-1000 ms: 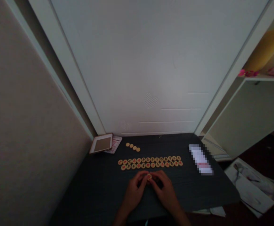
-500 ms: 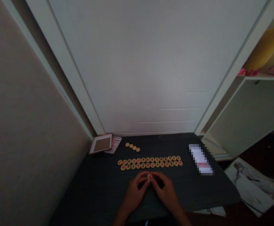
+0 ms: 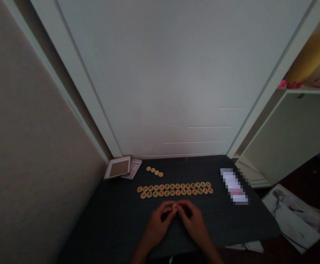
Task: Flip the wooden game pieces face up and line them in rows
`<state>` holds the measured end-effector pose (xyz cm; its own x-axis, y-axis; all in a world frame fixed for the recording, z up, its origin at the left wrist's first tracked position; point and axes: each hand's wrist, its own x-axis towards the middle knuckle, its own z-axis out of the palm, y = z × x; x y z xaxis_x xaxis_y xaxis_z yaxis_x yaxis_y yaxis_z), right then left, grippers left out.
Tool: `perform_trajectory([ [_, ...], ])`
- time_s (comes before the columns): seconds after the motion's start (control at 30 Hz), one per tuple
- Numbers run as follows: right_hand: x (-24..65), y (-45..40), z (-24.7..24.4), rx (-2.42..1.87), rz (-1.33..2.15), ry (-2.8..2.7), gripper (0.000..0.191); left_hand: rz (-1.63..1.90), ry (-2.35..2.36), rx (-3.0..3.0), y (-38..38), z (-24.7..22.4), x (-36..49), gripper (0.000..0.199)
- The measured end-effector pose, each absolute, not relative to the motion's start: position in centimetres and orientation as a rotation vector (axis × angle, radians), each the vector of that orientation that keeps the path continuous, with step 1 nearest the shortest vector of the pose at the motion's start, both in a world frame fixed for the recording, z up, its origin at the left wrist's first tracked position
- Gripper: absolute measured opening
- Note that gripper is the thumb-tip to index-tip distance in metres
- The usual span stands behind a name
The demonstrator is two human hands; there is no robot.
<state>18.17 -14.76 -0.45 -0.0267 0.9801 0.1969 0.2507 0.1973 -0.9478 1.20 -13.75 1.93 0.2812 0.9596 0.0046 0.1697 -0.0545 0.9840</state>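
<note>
Between the fingertips of both hands is a round wooden piece (image 3: 175, 207) with a red mark. My left hand (image 3: 160, 221) pinches it from the left, and my right hand (image 3: 190, 220) grips its right side. Just beyond the fingers, similar round pieces with red or black characters lie in two long rows, a back row (image 3: 172, 186) and a front row (image 3: 172, 193). Farther back on the left, several plain-faced discs (image 3: 157, 172) form a short slanting line.
The dark table (image 3: 116, 220) meets a white panel (image 3: 160, 91) at its back edge. A framed flat item (image 3: 118, 169) overlaps a printed card (image 3: 135, 168) at the back left. A blurred-out pale object (image 3: 234, 186) lies at the right. White boxes (image 3: 297, 220) stand beyond the right edge.
The piece between my fingertips has turned slightly, and my fingers have shifted a little around it. The rows and the other objects have stayed in place.
</note>
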Motion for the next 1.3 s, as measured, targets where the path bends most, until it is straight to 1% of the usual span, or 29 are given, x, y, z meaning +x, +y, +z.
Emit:
perform_trajectory([
  [0.27,18.0,-14.7,-0.8,-1.194,0.852,-1.534,0.025,0.963,1.071,1.386,-13.6,2.1,1.1,0.033],
  [0.5,17.9,-15.0,-1.2,-1.156,0.797,-1.621,0.022,1.015,1.147,1.406,-13.3,1.1,1.5,0.026],
  [0.7,17.9,-14.9,-1.1,-1.182,0.809,-1.623,0.023,1.016,1.11,1.393,-13.2,1.1,1.4,0.028],
  [1.0,18.0,-14.7,-0.4,-1.19,0.848,-1.563,0.028,0.916,1.052,1.397,-13.6,1.9,1.0,0.032],
  [1.3,17.9,-14.8,-0.2,-1.23,0.868,-1.499,0.03,0.934,1.09,1.444,-13.7,1.5,1.3,0.03],
])
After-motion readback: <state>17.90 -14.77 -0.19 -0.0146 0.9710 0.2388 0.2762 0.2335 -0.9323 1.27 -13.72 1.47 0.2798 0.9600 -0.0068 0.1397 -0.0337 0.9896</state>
